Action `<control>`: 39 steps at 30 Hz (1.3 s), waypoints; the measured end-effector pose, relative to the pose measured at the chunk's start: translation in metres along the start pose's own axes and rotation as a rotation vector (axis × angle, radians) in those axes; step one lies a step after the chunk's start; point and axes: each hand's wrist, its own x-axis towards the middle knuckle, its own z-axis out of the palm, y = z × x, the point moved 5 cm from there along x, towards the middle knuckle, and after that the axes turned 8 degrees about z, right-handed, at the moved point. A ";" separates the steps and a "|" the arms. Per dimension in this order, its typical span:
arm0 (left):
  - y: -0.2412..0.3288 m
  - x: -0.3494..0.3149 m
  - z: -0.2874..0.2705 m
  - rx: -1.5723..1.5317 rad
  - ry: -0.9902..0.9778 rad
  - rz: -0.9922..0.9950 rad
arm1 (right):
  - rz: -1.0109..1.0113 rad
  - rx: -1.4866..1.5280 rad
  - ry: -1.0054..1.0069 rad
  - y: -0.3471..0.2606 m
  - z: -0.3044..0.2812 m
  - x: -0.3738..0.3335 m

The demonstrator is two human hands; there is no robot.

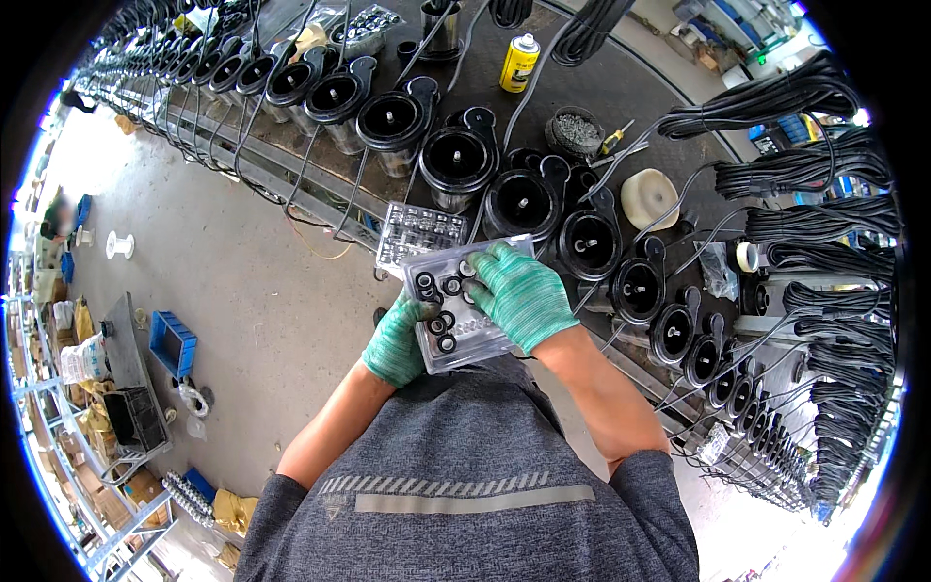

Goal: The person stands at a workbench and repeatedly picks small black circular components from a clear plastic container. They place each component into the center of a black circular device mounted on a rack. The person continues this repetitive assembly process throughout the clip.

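Tray (464,361) between my left hand (396,346), clasping its side, and right hand (522,299), curled over rings (446,343), grip unclear, looks light, stiff; best held by its rims.

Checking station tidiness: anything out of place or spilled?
Possibly the white spool on the floor at left, seemingly stray in the open. No spill stands out; the black rings lie loose, but inside the clear tray.

Left of the clear plastic tray (475,356), passage lies open over the concrete floor (281,291). Ahead, a compartmented tray (391,254) and a curved row of black-topped canisters (458,160) bar the way, cables (358,180) hanging between them.
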 end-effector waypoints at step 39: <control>0.034 -0.020 -0.047 -0.077 0.159 0.072 | 0.239 0.021 0.387 0.099 -0.006 0.051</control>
